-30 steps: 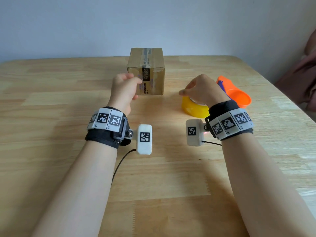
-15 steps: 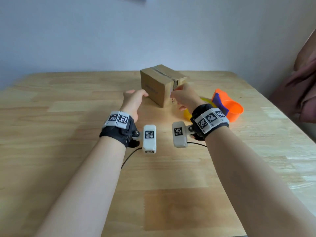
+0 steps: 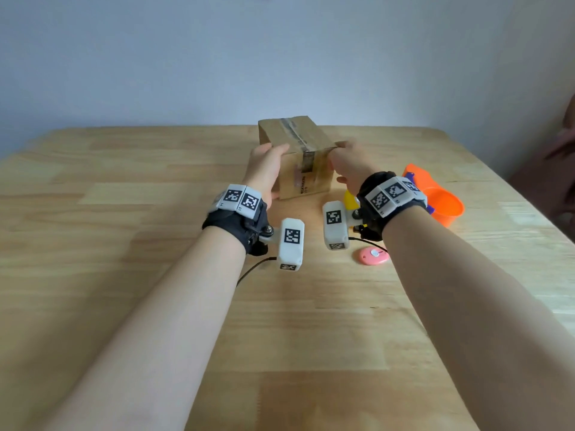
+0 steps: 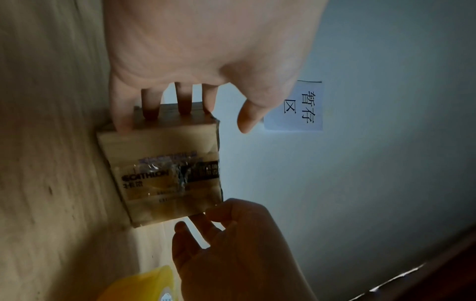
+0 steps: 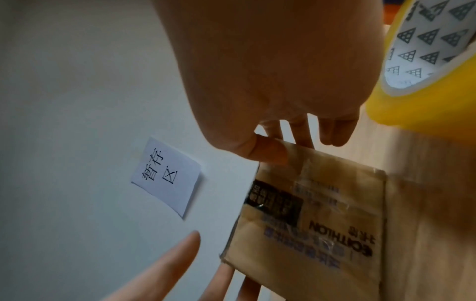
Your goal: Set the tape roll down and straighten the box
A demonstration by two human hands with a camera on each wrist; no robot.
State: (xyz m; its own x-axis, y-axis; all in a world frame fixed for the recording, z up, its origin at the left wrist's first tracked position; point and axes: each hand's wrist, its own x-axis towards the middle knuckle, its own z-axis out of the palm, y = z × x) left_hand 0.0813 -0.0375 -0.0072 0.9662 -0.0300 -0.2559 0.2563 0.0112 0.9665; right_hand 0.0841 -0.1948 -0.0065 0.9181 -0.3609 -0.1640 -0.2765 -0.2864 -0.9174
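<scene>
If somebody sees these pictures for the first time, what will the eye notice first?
First, the taped cardboard box at the middle of the wooden table, with the left hand and the right hand at its two sides. Then the bright things right of it: an orange scoop and a yellow tape roll. A paper note hangs on the wall.

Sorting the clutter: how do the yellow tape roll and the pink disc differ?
The tape roll is yellow and thick, with a patterned white core; the disc is pink, flat and solid. The roll lies partly hidden behind the right wrist; the disc lies in plain view. Both rest on the table.
</scene>
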